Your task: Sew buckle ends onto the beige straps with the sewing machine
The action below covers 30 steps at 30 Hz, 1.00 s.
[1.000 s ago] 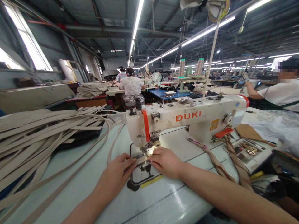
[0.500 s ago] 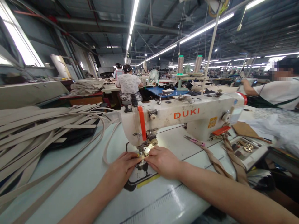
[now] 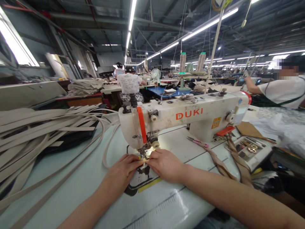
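Observation:
A white DUKI sewing machine (image 3: 190, 116) stands on the pale table (image 3: 78, 187). My left hand (image 3: 122, 173) and my right hand (image 3: 164, 165) meet just below its needle and presser foot (image 3: 145, 152). Both hands have their fingers closed in a pinch on the end of a beige strap (image 3: 106, 149), held flat on the plate under the foot. The strap loops away to the left behind my left hand. What lies directly under the fingertips is hidden.
A big pile of beige straps (image 3: 35, 133) fills the table's left. Twisted brown strips (image 3: 221, 165) and a tray of small metal parts (image 3: 250, 149) lie right of the machine. A person in white (image 3: 281, 87) works at right; another person (image 3: 130, 84) sits far behind.
Both hands have crept a little further up under the presser foot with the strap end. The view has shifted slightly, so the machine sits further left.

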Tool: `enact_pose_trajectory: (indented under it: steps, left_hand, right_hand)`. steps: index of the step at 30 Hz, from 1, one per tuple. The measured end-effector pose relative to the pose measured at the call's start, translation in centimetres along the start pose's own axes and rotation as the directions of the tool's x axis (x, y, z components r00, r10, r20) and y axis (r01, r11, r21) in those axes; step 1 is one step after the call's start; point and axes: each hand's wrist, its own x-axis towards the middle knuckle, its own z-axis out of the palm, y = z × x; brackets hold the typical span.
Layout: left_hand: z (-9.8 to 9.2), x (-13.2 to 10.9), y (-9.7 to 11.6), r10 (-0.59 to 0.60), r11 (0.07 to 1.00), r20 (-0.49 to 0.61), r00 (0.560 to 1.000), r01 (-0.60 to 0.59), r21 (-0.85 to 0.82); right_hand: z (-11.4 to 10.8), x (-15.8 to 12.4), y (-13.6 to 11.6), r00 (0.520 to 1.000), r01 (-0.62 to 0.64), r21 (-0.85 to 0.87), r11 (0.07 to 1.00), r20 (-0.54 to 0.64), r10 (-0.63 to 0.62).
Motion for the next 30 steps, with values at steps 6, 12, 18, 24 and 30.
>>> enact_pose_trajectory:
  steps: [6,12,18,24,30]
  left_hand:
    - [0.1,0.1,-0.2,-0.005,1.000,0.004,1.000,0.005,0.008]
    - [0.2,0.2,-0.4,-0.002,1.000,-0.009,1.000,0.002,0.010]
    - [0.2,0.3,-0.6,0.005,1.000,-0.015,1.000,-0.004,0.020]
    - [0.8,0.2,-1.0,-0.008,1.000,-0.038,0.999,0.009,0.030]
    - [0.7,0.3,-1.0,0.034,0.999,-0.045,0.998,-0.032,0.044]
  right_hand:
    - [0.0,0.0,0.1,1.000,0.002,-0.002,1.000,-0.005,-0.002]
    - [0.2,0.1,0.1,1.000,-0.009,-0.006,1.000,0.001,0.009]
    - [0.4,0.1,0.2,1.000,0.001,-0.013,1.000,-0.026,-0.001]
    - [0.6,0.0,0.3,1.000,0.002,0.007,1.000,-0.029,-0.002]
    - [0.4,0.1,0.3,1.000,-0.008,0.008,1.000,-0.012,0.008]
